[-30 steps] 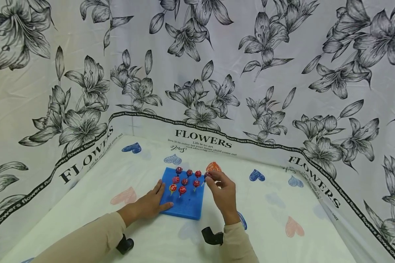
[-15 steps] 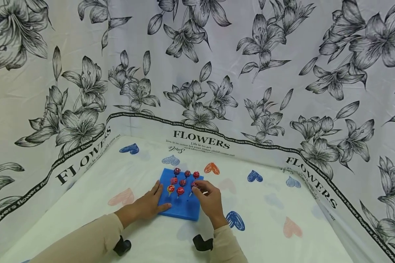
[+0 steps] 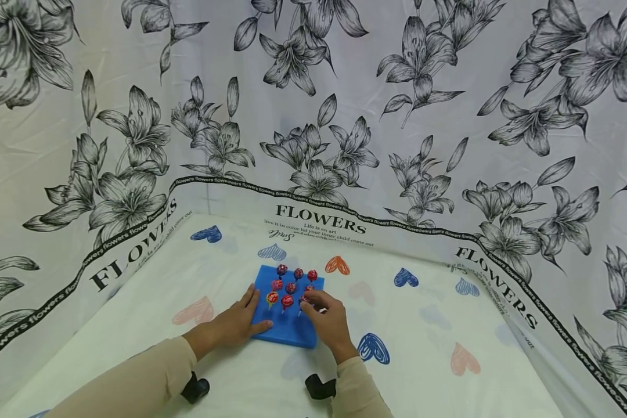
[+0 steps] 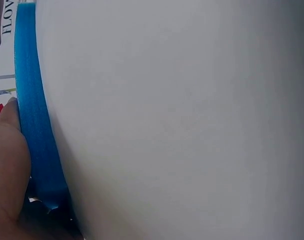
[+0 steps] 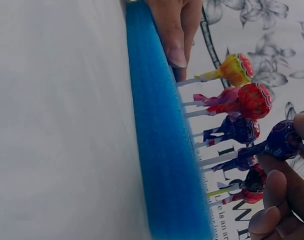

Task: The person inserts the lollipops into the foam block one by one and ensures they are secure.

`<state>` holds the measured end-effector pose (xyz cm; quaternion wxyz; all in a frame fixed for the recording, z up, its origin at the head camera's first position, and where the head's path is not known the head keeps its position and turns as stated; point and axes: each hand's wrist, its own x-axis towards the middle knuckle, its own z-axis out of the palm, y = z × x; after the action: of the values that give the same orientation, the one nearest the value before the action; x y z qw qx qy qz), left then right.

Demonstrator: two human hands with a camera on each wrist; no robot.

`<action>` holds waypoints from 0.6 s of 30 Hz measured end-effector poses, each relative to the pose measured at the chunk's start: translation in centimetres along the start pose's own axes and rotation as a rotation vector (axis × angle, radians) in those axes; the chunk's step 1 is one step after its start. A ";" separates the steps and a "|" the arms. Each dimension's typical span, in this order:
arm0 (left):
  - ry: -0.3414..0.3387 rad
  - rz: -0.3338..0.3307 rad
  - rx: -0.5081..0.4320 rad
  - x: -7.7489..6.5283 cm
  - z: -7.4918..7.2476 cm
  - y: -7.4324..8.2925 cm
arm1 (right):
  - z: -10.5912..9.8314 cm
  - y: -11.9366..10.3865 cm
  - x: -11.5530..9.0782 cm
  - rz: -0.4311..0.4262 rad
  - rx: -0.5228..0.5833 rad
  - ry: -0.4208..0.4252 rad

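Note:
A blue foam block (image 3: 289,334) lies on the cloth, with several wrapped lollipops standing in it in rows. My right hand (image 3: 331,325) pinches a dark blue-wrapped lollipop (image 5: 282,141) by its head at the front right of the group. In the right wrist view its white stick (image 5: 217,159) reaches the block's top; how deep it sits I cannot tell. A red lollipop (image 5: 254,101) and a yellow one (image 5: 236,69) stand beside it. My left hand (image 3: 235,325) rests at the block's left edge, fingers fairly straight and thumb over the top.
White cloth with printed hearts (image 3: 404,277) covers the surface under the block. Flower-printed fabric (image 3: 319,145) rises behind and at the sides. A black wrist-worn piece (image 3: 321,387) sticks out by the right sleeve, another (image 3: 195,390) by the left.
My right hand has brought the dark lollipop from beyond the block's right edge leftward and toward me, over the front row of the block. The left hand has stayed on the block.

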<state>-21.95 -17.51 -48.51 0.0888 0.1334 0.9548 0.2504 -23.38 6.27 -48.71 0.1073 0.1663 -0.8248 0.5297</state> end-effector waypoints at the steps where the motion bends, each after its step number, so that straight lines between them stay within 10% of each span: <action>1: -0.001 -0.002 0.001 0.0 0.0 0.0 | 0.0 0.0 0.0 0.005 -0.007 -0.006; 18: -0.001 0.011 -0.013 0.0 0.2 -0.6 | -0.5 -0.6 -0.5 -0.011 -0.070 -0.063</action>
<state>-22.05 -17.87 -48.97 0.0886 0.1383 0.9524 0.2569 -22.72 6.59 -48.15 0.0899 0.1836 -0.8447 0.4946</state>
